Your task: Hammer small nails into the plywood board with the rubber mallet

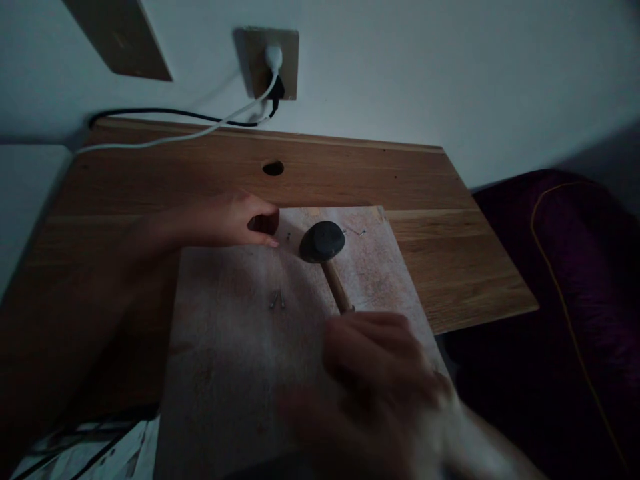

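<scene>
My right hand (385,380), blurred by motion, is wrapped around the wooden handle of a mallet (324,241) with a dark, rounded head. The mallet head is over the upper part of a pale, worn board (230,353). At the board's far left edge is my left hand (245,220), thumb and fingers apart with a gap between them. Close to its fingertips a small nail (289,236) shows on the board. Two loose nails (277,300) lie nearer the middle, and another nail (363,233) is right of the mallet head.
Under the board is a wooden desk (430,233) with a round cable hole (273,168). A wall socket (287,53) holds a white and a black plug, their cables (165,140) running left. Dark purple fabric (590,267) lies on the right.
</scene>
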`<state>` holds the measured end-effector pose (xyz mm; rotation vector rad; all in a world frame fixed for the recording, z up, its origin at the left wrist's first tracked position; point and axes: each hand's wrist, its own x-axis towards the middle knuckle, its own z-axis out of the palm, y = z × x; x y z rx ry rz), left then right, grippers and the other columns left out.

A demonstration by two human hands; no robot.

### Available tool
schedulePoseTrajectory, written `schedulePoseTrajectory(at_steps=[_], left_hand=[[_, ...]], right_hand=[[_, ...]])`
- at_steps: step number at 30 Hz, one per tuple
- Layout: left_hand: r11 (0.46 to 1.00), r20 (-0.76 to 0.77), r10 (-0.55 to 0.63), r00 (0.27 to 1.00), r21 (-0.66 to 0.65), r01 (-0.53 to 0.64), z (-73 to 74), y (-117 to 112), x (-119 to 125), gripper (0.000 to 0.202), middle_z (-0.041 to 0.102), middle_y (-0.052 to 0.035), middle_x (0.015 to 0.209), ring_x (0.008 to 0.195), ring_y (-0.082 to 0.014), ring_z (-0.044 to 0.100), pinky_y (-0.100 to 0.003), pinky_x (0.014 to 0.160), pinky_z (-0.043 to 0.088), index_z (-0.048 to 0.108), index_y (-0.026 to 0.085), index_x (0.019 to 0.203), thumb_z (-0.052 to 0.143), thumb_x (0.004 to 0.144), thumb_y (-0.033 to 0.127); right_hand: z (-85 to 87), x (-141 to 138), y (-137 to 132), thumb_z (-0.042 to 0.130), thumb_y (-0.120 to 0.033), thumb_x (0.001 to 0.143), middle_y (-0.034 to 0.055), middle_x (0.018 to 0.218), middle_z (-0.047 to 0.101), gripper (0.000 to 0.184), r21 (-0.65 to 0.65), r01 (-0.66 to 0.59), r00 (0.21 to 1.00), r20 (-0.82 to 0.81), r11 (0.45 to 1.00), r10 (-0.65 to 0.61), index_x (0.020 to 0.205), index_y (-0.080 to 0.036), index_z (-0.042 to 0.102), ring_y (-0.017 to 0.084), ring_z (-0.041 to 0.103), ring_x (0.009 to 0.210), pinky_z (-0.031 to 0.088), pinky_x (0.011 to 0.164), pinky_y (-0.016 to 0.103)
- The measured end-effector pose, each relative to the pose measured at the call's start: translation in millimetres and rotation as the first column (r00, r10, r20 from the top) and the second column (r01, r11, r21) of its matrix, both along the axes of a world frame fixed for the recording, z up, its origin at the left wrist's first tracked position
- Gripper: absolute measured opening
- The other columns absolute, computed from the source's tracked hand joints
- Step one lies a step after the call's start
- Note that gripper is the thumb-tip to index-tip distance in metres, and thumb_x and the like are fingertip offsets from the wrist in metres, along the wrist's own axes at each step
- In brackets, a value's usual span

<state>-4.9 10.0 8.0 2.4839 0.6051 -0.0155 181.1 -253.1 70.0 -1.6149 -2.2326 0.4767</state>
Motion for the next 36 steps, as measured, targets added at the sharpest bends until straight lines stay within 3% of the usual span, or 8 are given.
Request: schedulePoseTrajectory(at_steps=[3, 5, 11, 18, 22, 27, 31, 36], left_hand=[[1.0, 0.042, 0.014, 0.999, -0.017, -0.013, -0.1, -0.5, 0.2, 0.023, 0.072, 0.0023, 0.08, 0.074, -0.0148, 0.061, -0.025, 0.072, 0.04, 0.073, 0.02, 0.086, 0.076, 0.09, 0.042], [0.999, 0.073, 0.027, 0.997, -0.021, -0.026, 0.3, -1.8, -0.4, 0.018, 0.074, 0.0024, 0.08, 0.074, -0.0142, 0.062, -0.025, 0.072, 0.041, 0.073, 0.019, 0.086, 0.075, 0.09, 0.037], [0.994, 0.135, 0.106, 0.985, -0.049, -0.1, -2.9, -10.9, -4.4, 0.019, 0.077, -0.0013, 0.085, 0.077, -0.0157, 0.067, -0.027, 0.074, 0.045, 0.073, 0.017, 0.085, 0.073, 0.09, 0.035], [0.967, 0.354, 0.25, 0.901, -0.037, -0.253, -29.3, -32.6, -10.5, 0.018, 0.08, -0.0022, 0.096, 0.087, -0.0183, 0.071, -0.029, 0.08, 0.05, 0.076, 0.021, 0.094, 0.067, 0.096, 0.037], [0.963, 0.413, 0.241, 0.878, 0.009, -0.269, -36.6, -37.7, -11.1, 0.015, 0.079, -0.0031, 0.102, 0.095, -0.0192, 0.073, -0.03, 0.086, 0.053, 0.078, 0.024, 0.096, 0.069, 0.097, 0.035], [0.977, 0.524, 0.13, 0.842, 0.076, -0.198, -43.2, -36.3, -10.7, 0.015, 0.079, -0.0044, 0.098, 0.092, -0.0191, 0.074, -0.031, 0.085, 0.055, 0.079, 0.022, 0.096, 0.066, 0.099, 0.026], [0.971, 0.536, 0.125, 0.835, 0.106, -0.214, -46.0, -39.8, -10.5, 0.011, 0.079, -0.0046, 0.099, 0.09, -0.0195, 0.074, -0.032, 0.083, 0.056, 0.078, 0.02, 0.103, 0.072, 0.096, 0.025], [0.954, 0.547, 0.217, 0.808, 0.059, -0.296, -47.3, -43.2, -9.7, 0.021, 0.074, -0.0032, 0.095, 0.08, -0.0166, 0.069, -0.028, 0.072, 0.051, 0.073, 0.017, 0.101, 0.085, 0.087, 0.028]], right_hand=[[-22.4, 10.6, 18.1, 0.051, -0.032, 0.113, -0.0028, 0.074, 0.06, 0.021, 0.163, -0.154, 0.986, 0.084, 0.975, 0.142, 0.108, -0.027, 0.071, 0.013, 0.053, 0.057, 0.041, 0.051, 0.029], [-30.4, 16.3, 20.3, 0.047, -0.035, 0.116, -0.0009, 0.075, 0.062, 0.028, 0.17, -0.108, 0.987, 0.139, 0.98, 0.085, 0.105, -0.023, 0.069, 0.014, 0.057, 0.06, 0.04, 0.052, 0.03], [-32.8, 20.7, 10.8, 0.043, -0.036, 0.118, 0.0019, 0.081, 0.065, 0.033, 0.128, -0.073, 0.985, 0.161, 0.989, 0.052, 0.104, -0.021, 0.069, 0.017, 0.063, 0.064, 0.044, 0.055, 0.03], [-36.1, 19.8, 6.2, 0.045, -0.032, 0.117, 0.0036, 0.083, 0.067, 0.028, 0.139, -0.053, 0.988, 0.15, 0.989, 0.032, 0.107, -0.019, 0.069, 0.017, 0.065, 0.066, 0.048, 0.057, 0.03], [-37.3, 18.3, 1.2, 0.047, -0.028, 0.115, 0.005, 0.089, 0.069, 0.023, 0.161, 0.026, 0.987, 0.155, 0.987, -0.051, 0.109, -0.019, 0.068, 0.018, 0.067, 0.068, 0.05, 0.059, 0.03], [-47.3, 18.2, -8.4, 0.051, -0.034, 0.113, 0.0077, 0.095, 0.067, 0.021, 0.212, 0.234, 0.955, 0.133, 0.949, -0.265, 0.117, -0.019, 0.065, 0.024, 0.07, 0.079, 0.057, 0.063, 0.035], [-61.6, 21.2, -17.4, 0.058, -0.04, 0.108, 0.0118, 0.107, 0.071, 0.035, 0.066, 0.389, 0.919, 0.037, 0.919, -0.392, 0.136, -0.02, 0.058, 0.028, 0.074, 0.087, 0.062, 0.074, 0.041], [-63.6, 23.1, -19.6, 0.053, -0.036, 0.104, 0.0103, 0.091, 0.076, 0.028, -0.182, 0.417, 0.896, -0.083, 0.891, -0.436, 0.121, -0.018, 0.065, 0.029, 0.077, 0.086, 0.061, 0.076, 0.04]])
